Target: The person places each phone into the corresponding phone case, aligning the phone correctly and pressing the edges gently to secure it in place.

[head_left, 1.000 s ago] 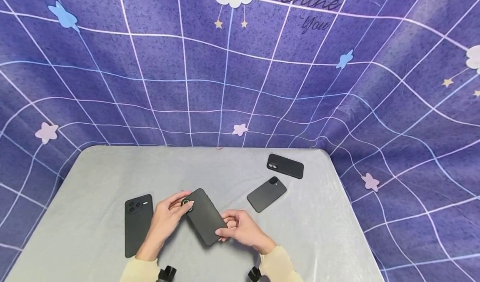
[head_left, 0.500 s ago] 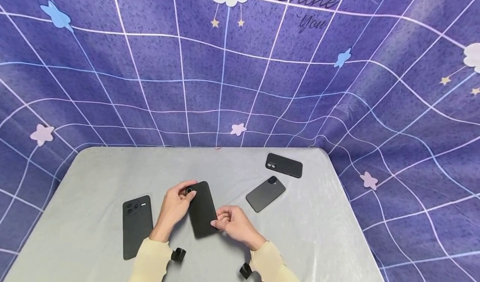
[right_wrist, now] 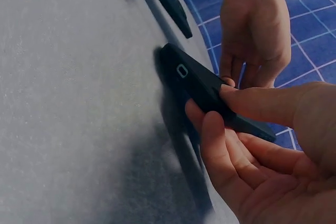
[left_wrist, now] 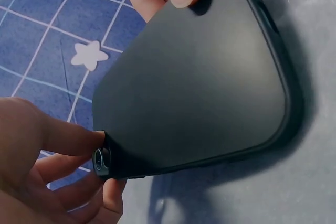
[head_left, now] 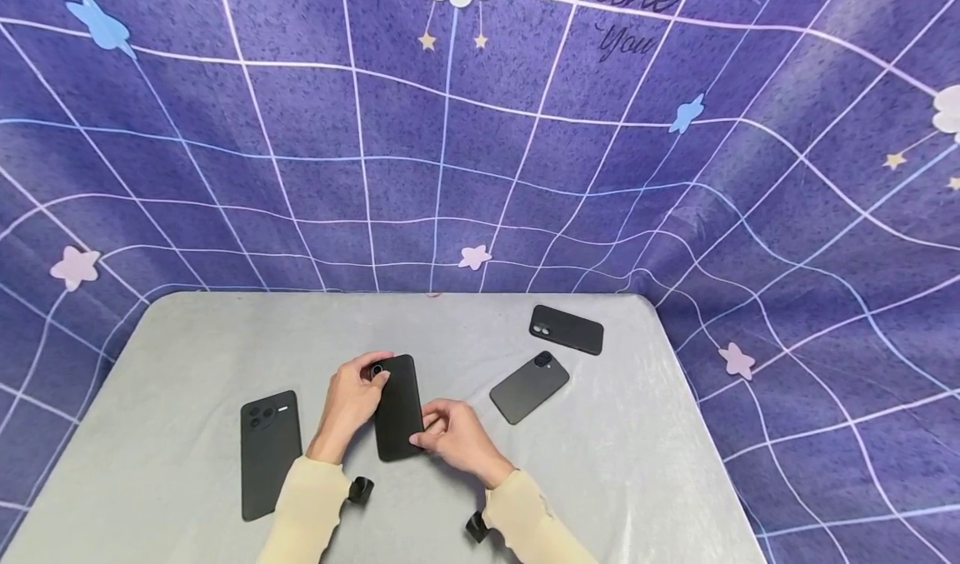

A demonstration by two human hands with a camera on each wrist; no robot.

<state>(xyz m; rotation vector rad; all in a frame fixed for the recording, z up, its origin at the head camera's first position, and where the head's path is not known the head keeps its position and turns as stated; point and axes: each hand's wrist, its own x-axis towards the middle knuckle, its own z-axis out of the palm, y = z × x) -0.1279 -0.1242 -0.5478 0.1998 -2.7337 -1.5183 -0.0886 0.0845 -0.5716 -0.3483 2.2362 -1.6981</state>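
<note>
A phone in a black case (head_left: 397, 410) is held between both hands over the front-middle of the table, camera side up in the head view. My left hand (head_left: 352, 397) pinches its upper left corner beside the camera lens (left_wrist: 100, 160), thumb on top. With thumb and fingers, my right hand (head_left: 456, 437) grips the lower right edge. The left wrist view shows the smooth dark back and raised rim. In the right wrist view the case's side (right_wrist: 202, 87) shows a small oval outline, and the phone's far end is partly hidden behind fingers.
Left of the hands lies a larger dark phone (head_left: 270, 464), its lower edge close to the left sleeve (head_left: 307, 506). To the right are a smaller dark phone (head_left: 529, 387) and a black phone case (head_left: 566, 330) with camera holes. The grey-covered table (head_left: 637, 464) meets a purple curtain (head_left: 420, 189).
Both hands have carried the cased phone slightly up and left in the head view. It has turned from a strong slant to nearly upright, both hands keeping their grip.
</note>
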